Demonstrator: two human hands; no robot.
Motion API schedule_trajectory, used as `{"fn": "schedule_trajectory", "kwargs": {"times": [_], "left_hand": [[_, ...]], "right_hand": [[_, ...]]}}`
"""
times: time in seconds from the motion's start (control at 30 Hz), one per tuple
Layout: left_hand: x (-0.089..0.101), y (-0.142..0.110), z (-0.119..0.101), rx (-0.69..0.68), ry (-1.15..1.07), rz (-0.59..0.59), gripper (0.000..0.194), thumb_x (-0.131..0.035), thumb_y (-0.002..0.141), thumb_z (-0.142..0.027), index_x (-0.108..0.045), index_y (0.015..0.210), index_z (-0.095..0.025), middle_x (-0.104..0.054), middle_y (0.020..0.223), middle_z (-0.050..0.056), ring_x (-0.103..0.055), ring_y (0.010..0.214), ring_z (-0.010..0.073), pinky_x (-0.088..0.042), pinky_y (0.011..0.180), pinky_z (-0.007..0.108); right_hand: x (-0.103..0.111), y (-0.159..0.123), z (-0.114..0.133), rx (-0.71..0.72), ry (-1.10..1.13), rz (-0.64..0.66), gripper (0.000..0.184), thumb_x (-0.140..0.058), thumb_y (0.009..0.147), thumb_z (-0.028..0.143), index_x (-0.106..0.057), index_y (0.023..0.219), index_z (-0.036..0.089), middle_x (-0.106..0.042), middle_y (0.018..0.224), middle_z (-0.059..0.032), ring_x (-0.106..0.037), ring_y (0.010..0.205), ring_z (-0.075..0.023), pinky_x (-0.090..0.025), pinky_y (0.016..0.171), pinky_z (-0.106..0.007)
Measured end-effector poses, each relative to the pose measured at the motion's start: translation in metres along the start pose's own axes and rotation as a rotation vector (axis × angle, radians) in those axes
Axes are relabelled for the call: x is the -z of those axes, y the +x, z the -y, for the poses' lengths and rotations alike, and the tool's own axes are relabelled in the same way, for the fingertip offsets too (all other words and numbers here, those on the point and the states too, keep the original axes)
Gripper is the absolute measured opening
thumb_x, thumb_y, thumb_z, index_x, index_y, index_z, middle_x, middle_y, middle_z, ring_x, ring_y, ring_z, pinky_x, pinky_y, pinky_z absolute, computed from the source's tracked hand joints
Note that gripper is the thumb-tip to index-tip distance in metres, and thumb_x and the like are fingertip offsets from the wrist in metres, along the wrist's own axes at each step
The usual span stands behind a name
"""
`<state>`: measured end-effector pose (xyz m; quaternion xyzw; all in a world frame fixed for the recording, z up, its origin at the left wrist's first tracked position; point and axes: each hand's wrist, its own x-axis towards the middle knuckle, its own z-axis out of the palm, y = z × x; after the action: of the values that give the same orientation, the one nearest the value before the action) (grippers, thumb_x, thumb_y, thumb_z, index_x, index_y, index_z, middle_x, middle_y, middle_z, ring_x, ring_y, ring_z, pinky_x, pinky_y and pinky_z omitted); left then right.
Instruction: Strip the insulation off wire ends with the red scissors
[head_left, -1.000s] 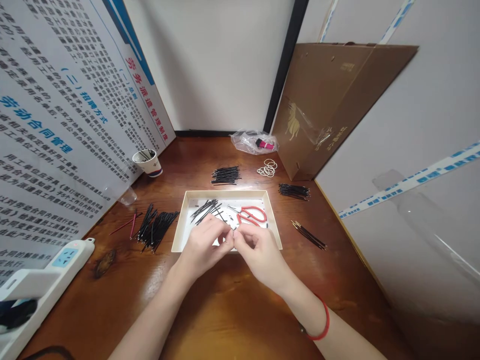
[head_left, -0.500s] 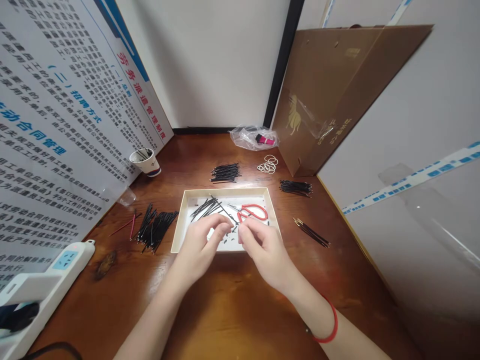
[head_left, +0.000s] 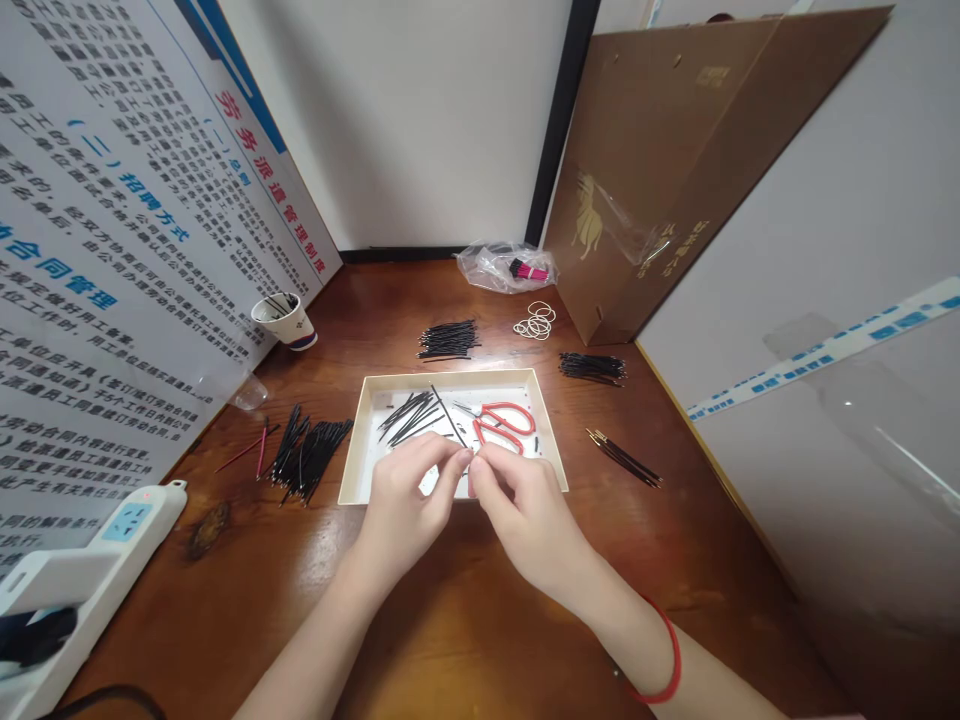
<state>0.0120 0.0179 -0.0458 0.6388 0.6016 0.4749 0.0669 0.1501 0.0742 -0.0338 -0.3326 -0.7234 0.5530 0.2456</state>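
My left hand [head_left: 411, 482] and my right hand [head_left: 529, 498] meet fingertip to fingertip over the near side of a shallow cream box [head_left: 349, 462]. Both are closed in a pinch at the near end of a thin black wire [head_left: 448, 412], which slants up and away to the left. Fingers cover the wire's tip. Inside the box, red-handled scissors [head_left: 508, 412] lie beyond my right hand. Several loose black wires [head_left: 409, 415] and small black scraps lie to the left and around them.
Bundles of black wires lie left [head_left: 319, 455], behind [head_left: 448, 340] and right [head_left: 592, 368] of the box. Further out are a few black wires [head_left: 626, 460], white rubber bands [head_left: 535, 321], a plastic bag [head_left: 495, 268], a paper cup [head_left: 286, 322] and a power strip [head_left: 120, 530].
My hands have come closer together, so the fingertips now meet. The wire's far end has swung a little to the right. The view has shifted slightly.
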Motion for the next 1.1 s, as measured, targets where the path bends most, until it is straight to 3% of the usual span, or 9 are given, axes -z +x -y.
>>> {"fn": "schedule_trajectory", "kwargs": {"times": [0.27, 0.5, 0.63, 0.7, 0.77, 0.83, 0.93, 1.0, 1.1], "left_hand": [[0.010, -0.003, 0.011, -0.311, 0.125, 0.060, 0.026, -0.053, 0.089, -0.005, -0.050, 0.067, -0.020, -0.048, 0.055, -0.004, -0.038, 0.048, 0.0098, -0.032, 0.047, 0.022], [0.003, -0.006, 0.012, -0.344, 0.185, 0.001, 0.029, -0.055, 0.085, -0.005, -0.045, 0.063, -0.021, -0.047, 0.052, -0.006, -0.037, 0.046, 0.0087, -0.032, 0.046, 0.021], [0.032, 0.002, 0.028, -0.192, 0.253, -0.131, 0.027, -0.054, 0.084, -0.003, -0.049, 0.064, -0.020, -0.049, 0.056, -0.006, -0.041, 0.047, 0.0083, -0.032, 0.047, 0.022], [0.049, 0.006, 0.033, -0.091, 0.296, -0.227, 0.027, -0.056, 0.087, -0.005, -0.052, 0.065, -0.020, -0.043, 0.054, -0.007, -0.036, 0.047, 0.0091, -0.028, 0.046, 0.024], [0.056, 0.008, 0.030, 0.074, 0.214, -0.270, 0.025, -0.058, 0.089, -0.013, -0.056, 0.065, -0.020, -0.050, 0.057, -0.005, -0.043, 0.051, 0.0100, -0.033, 0.050, 0.024], [0.049, 0.009, 0.020, 0.126, 0.141, -0.225, 0.027, -0.054, 0.094, -0.020, -0.059, 0.067, -0.020, -0.055, 0.059, -0.003, -0.049, 0.053, 0.0107, -0.038, 0.052, 0.024], [0.025, 0.009, 0.003, 0.332, -0.209, -0.107, 0.027, -0.053, 0.097, -0.034, -0.069, 0.082, -0.019, -0.064, 0.067, 0.000, -0.055, 0.058, 0.0119, -0.045, 0.056, 0.024], [0.012, 0.010, -0.004, 0.432, -0.464, -0.045, 0.028, -0.061, 0.093, -0.044, -0.072, 0.092, -0.018, -0.067, 0.073, 0.002, -0.059, 0.062, 0.0127, -0.047, 0.056, 0.024], [0.004, 0.012, -0.007, 0.571, -0.683, -0.023, 0.023, -0.075, 0.082, -0.040, -0.072, 0.086, -0.017, -0.067, 0.068, 0.001, -0.058, 0.058, 0.0113, -0.046, 0.052, 0.022]], "right_hand": [[0.008, 0.004, -0.008, -0.202, 0.323, 0.309, 0.024, -0.046, 0.083, 0.027, -0.043, 0.060, 0.021, -0.029, 0.050, 0.0089, -0.022, 0.046, -0.0064, -0.017, 0.042, -0.022], [0.005, 0.003, -0.004, -0.240, 0.407, 0.271, 0.022, -0.050, 0.076, 0.024, -0.042, 0.056, 0.020, -0.030, 0.050, 0.0083, -0.024, 0.048, -0.0058, -0.015, 0.044, -0.021], [0.011, 0.000, -0.001, -0.228, 0.446, 0.244, 0.021, -0.051, 0.073, 0.020, -0.042, 0.053, 0.020, -0.033, 0.050, 0.0075, -0.025, 0.048, -0.0055, -0.014, 0.043, -0.022], [0.015, -0.001, -0.001, -0.206, 0.478, 0.207, 0.024, -0.051, 0.076, 0.022, -0.040, 0.054, 0.020, -0.034, 0.051, 0.0075, -0.023, 0.047, -0.0051, -0.014, 0.044, -0.023], [0.017, -0.001, -0.003, -0.178, 0.512, 0.165, 0.028, -0.051, 0.082, 0.028, -0.040, 0.058, 0.021, -0.033, 0.052, 0.0082, -0.022, 0.046, -0.0053, -0.015, 0.045, -0.024], [0.019, 0.000, -0.004, -0.153, 0.539, 0.158, 0.031, -0.048, 0.090, 0.037, -0.043, 0.064, 0.021, -0.031, 0.051, 0.0090, -0.023, 0.046, -0.0062, -0.017, 0.046, -0.024], [0.018, 0.000, -0.005, -0.135, 0.555, 0.212, 0.035, -0.044, 0.095, 0.045, -0.046, 0.070, 0.021, -0.033, 0.050, 0.0086, -0.027, 0.047, -0.0077, -0.020, 0.046, -0.025], [0.016, -0.001, -0.006, -0.131, 0.547, 0.263, 0.036, -0.043, 0.097, 0.045, -0.046, 0.071, 0.020, -0.035, 0.050, 0.0081, -0.027, 0.047, -0.0079, -0.021, 0.046, -0.025], [0.013, -0.003, -0.007, -0.128, 0.512, 0.316, 0.037, -0.041, 0.099, 0.044, -0.046, 0.071, 0.020, -0.037, 0.052, 0.0072, -0.029, 0.048, -0.0084, -0.024, 0.047, -0.025]]}}
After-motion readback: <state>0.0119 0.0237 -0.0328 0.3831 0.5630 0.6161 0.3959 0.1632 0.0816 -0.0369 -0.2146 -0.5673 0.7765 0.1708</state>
